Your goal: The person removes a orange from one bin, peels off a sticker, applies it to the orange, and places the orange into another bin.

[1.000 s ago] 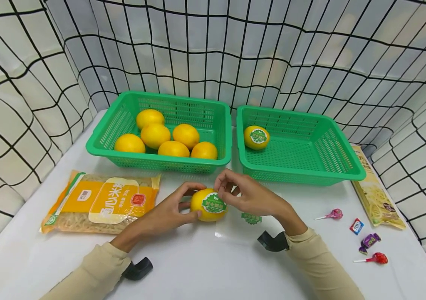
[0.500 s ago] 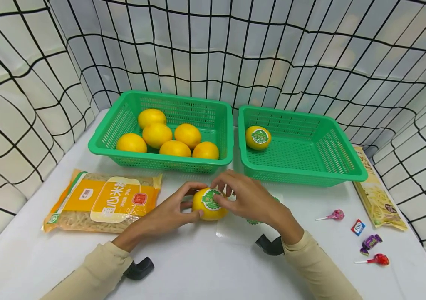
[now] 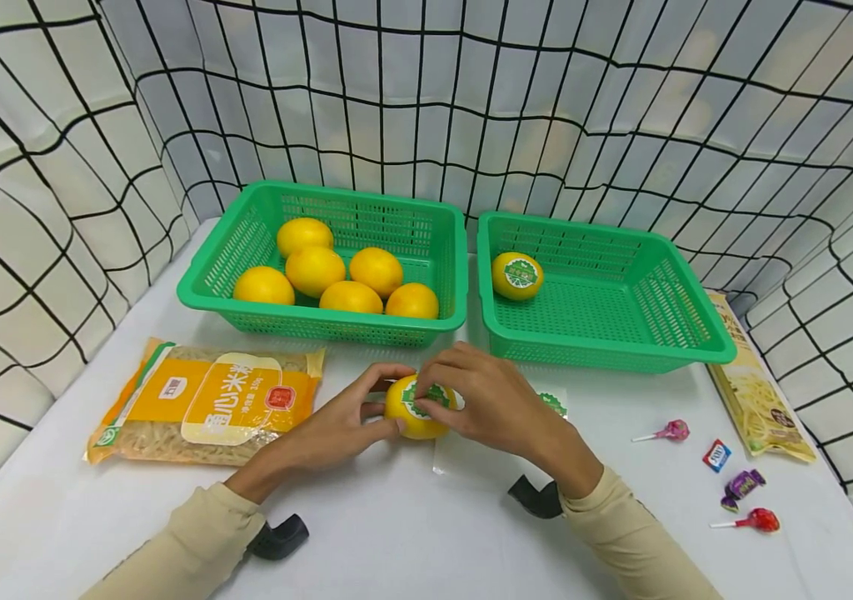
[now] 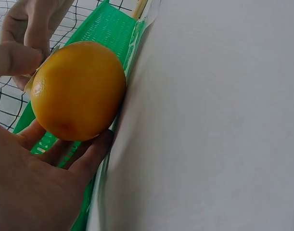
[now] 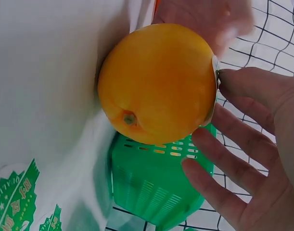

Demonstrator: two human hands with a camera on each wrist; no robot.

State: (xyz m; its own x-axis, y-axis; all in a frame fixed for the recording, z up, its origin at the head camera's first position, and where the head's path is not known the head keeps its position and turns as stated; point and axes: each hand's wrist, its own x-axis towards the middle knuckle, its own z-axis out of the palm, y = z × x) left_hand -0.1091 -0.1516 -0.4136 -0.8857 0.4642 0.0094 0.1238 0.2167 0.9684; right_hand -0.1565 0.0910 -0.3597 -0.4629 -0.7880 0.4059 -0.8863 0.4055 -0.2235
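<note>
Black netting over pale cloth walls me in on three sides; my table is white, softly lit.

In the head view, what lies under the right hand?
The fruit and its label show partly under the right hand; parts of a sheet and one green sticker show beside it. The hand covers the rest of the label and much of the sheet.
</note>
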